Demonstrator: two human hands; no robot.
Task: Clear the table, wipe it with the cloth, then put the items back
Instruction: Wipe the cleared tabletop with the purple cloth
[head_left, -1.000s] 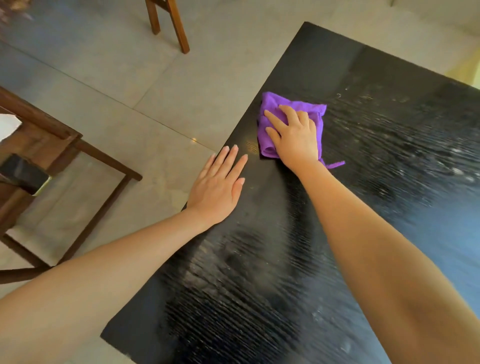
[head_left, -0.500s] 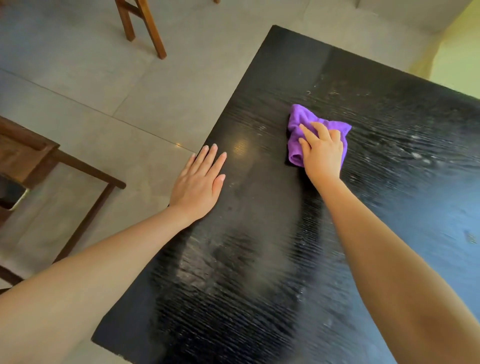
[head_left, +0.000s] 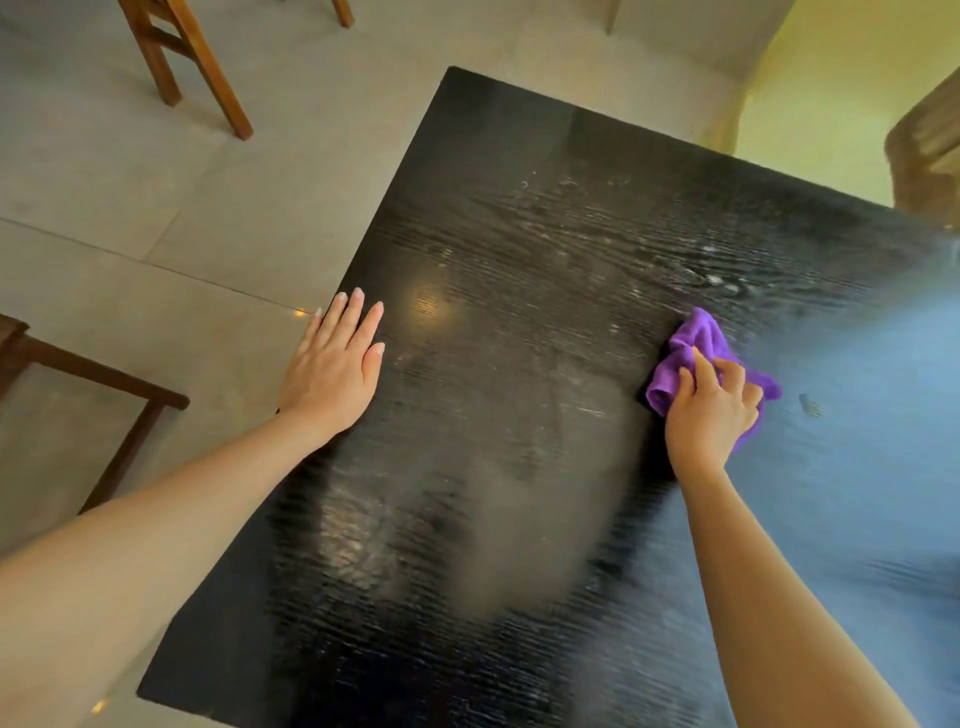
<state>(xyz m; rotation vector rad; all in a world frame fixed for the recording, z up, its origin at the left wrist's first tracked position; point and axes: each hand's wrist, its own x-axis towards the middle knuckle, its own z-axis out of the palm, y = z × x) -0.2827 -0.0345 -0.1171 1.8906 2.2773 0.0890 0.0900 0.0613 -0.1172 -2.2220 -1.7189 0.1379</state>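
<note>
Head view, one item in use. Right hand (head_left: 710, 410): fingers curled, clutching a bunched purple cloth (head_left: 693, 345) and pressing it onto the table; cloth's long axis runs from about 10 o'clock to 4 o'clock, its free peak pointing toward 11 o'clock, a corner showing past the knuckles at 3 o'clock. Left hand (head_left: 332, 371): flat, fingers extended and together, palm down on the table's left edge, pointing toward 1 o'clock, holding nothing. Table (head_left: 519, 218): black, wood-grained, glossy, with pale streaks and specks at 12 to 1 o'clock of the cloth. Floor (head_left: 156, 208): grey tile. Wooden chair legs (head_left: 208, 67) at 11 o'clock; dark wooden frame (head_left: 104, 374) at 9 o'clock. Change from half a second ago: cloth and right hand have shifted rightward, away from the left hand, which remains planted at the edge.
</note>
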